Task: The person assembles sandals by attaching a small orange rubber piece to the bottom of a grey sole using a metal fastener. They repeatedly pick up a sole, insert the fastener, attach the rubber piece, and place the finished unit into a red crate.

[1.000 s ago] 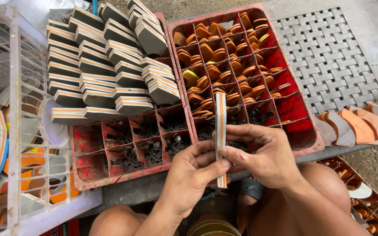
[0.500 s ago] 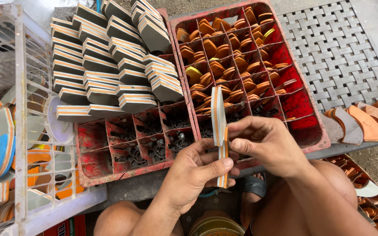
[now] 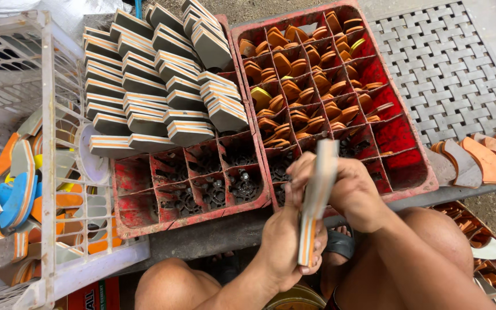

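A grey sandal sole (image 3: 316, 201) with orange and white stripes along its edge stands on edge between both hands, blurred by motion. My left hand (image 3: 285, 238) grips its lower end from the left. My right hand (image 3: 351, 189) wraps the upper part from the right. Both hands are over my knees, just in front of two red crates. The left red crate (image 3: 139, 227) carries stacks of the same grey striped soles (image 3: 156, 80) in its far part. The right red crate (image 3: 414, 186) holds several small orange heel pieces (image 3: 311, 74) in its compartments.
A white plastic basket (image 3: 58, 172) at the left holds loose orange, blue and grey soles. Orange and grey sole pieces (image 3: 483, 158) lie on the ledge at the right. A grey woven mat (image 3: 449, 69) lies behind them. More orange pieces fill a box (image 3: 489, 252) at lower right.
Both hands and the sole have shifted slightly right and tilted; the right hand now wraps higher around the sole. The view has also moved a little.
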